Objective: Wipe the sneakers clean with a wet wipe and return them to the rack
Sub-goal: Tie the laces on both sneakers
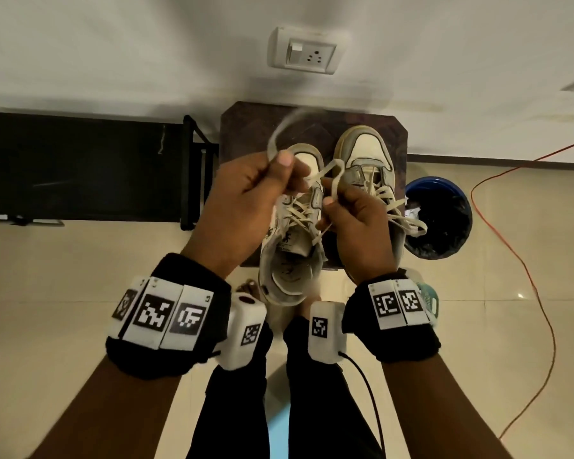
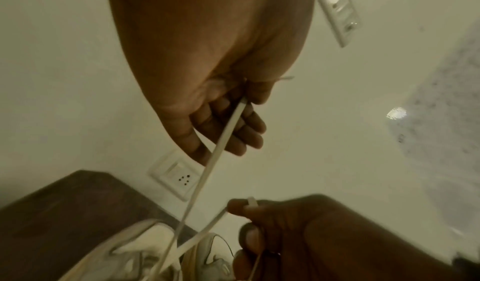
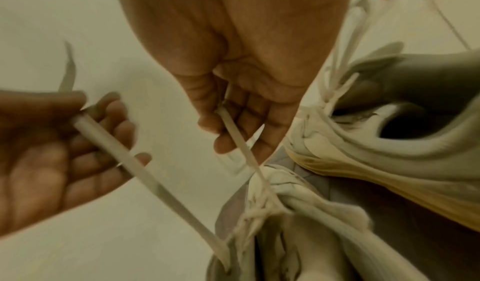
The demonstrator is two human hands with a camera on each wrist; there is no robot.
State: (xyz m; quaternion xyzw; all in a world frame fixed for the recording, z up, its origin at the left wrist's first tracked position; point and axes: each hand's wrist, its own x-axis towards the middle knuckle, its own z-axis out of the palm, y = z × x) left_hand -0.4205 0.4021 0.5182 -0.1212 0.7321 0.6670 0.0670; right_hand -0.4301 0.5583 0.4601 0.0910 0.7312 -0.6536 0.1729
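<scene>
I have one end of a flat, off-white cotton shoelace (image 1: 280, 137) pinched between thumb and fingers of my left hand (image 1: 246, 200), and the other end of the same lace pinched in my right hand (image 1: 355, 220). Both run down from my grip to the eyelets of the worn cream-and-grey low-top sneaker (image 1: 292, 246) just below my hands. Its mate, a matching cream-and-grey sneaker (image 1: 365, 160), stands just past my right knuckles with its own laces hanging loose. Both shoes sit on a dark brown wooden stool (image 1: 242, 127).

The lace is soft and limp, light as anything, and it will slide through my fingers if I pull without a firm pinch; I judge it best held close to the shoe, where I have more control. The sneaker itself looks light, with a stiff rubber sole and a soft, collapsible collar, so for wiping I would hold it by the heel or with a hand inside the opening, never by the laces.

To the right of my right hand a blue plastic bin with a black liner (image 1: 441, 220) stands on the tiled floor. Left of my left hand is a black metal rack (image 1: 193, 167). I see no wet wipe in either hand.
</scene>
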